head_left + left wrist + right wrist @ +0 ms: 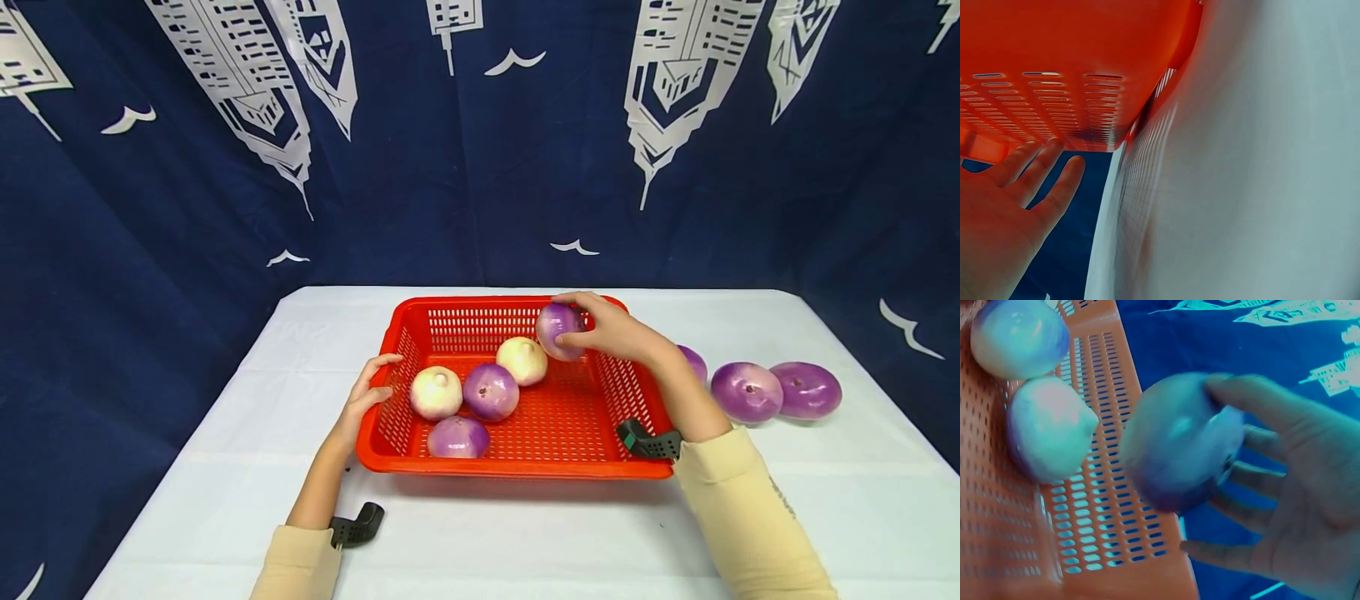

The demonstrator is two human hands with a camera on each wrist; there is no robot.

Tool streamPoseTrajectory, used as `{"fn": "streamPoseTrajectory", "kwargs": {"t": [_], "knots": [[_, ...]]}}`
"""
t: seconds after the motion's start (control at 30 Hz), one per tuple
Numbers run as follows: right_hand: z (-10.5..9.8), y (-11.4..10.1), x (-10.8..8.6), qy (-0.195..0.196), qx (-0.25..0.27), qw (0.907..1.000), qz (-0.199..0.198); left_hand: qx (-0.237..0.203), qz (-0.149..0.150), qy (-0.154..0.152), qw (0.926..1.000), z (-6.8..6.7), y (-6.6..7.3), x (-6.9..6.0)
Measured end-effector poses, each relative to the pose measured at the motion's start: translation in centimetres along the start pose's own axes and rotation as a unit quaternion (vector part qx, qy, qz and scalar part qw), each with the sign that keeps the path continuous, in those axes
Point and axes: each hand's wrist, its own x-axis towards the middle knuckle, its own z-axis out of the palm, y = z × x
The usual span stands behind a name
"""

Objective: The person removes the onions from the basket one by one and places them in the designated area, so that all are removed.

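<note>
My right hand [611, 329] grips a purple onion [558, 327] over the back right part of a red plastic basket [517, 468]. In the right wrist view the thumb and fingers curl round this onion [1175, 444]. My left hand [363, 400] is at the basket's left rim, its fingers fairly straight against the side; the left wrist view shows the fingers [1054, 194] by the slotted wall. Inside the basket lie a pale onion [437, 392], another pale onion [522, 361], a purple onion [491, 392] and one more purple onion [458, 437] near the front.
Right of the basket, on the white table [525, 542], lie a purple onion [747, 392], an elongated purple one [806, 390] and a third [693, 362] partly hidden by my right arm. A dark blue curtain [465, 183] with white prints hangs behind the table.
</note>
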Motion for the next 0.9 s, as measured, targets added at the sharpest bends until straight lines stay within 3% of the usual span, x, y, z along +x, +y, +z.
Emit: {"fn": "streamPoseTrajectory", "kwargs": {"t": [0.5, 0.7, 0.9], "knots": [[-2.1, -2.4, -2.3, 0.098, 0.028, 0.9947, -0.009, 0.0, 0.004, 0.002, 1.0, 0.1, -0.1, 0.1], [-3.3, -3.2, -3.8, 0.142, 0.041, 0.989, 0.012, -0.001, 0.007, 0.002, 1.0, 0.1, 0.0, 0.0], [-4.0, -3.2, -5.3, 0.196, 0.032, 0.98, 0.005, -0.002, 0.001, 0.002, 1.0, 0.1, 0.0, 0.0]]}}
